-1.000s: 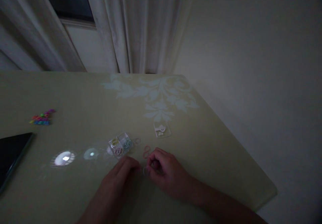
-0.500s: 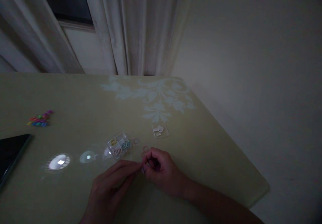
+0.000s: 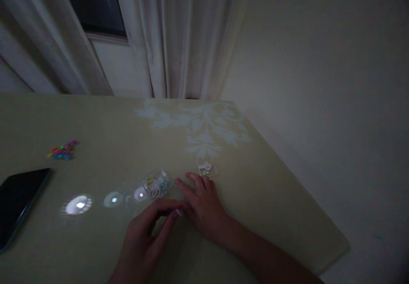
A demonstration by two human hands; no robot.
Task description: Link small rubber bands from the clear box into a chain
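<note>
My left hand point(image 3: 147, 233) is closed in a pinch, thumb against forefinger. A small pale thing, too small to name, shows at its fingertips. Beside it, my right hand point(image 3: 204, 207) reaches forward over the table with its fingers stretched and spread, palm down. Just left of its fingertips lies a small clear divided box point(image 3: 159, 185), holding yellow, teal and pale pinkish rings in separate compartments. Beyond the right fingers is a flat clear square piece point(image 3: 207, 167) with a white print. The loose rings by the box are now hidden by my right hand.
A dark phone or tablet point(image 3: 22, 203) lies at the left on the table point(image 3: 105, 147). Behind it sits a little heap of multicoloured pieces point(image 3: 64, 150). Light reflections shine on the tabletop. Curtains point(image 3: 179, 41) hang behind, and a wall borders the right edge.
My right hand has let go near the left fingertips and opened, its fingers spreading forward over the loose rings. My left hand keeps its pinch. The view has shifted slightly left.
</note>
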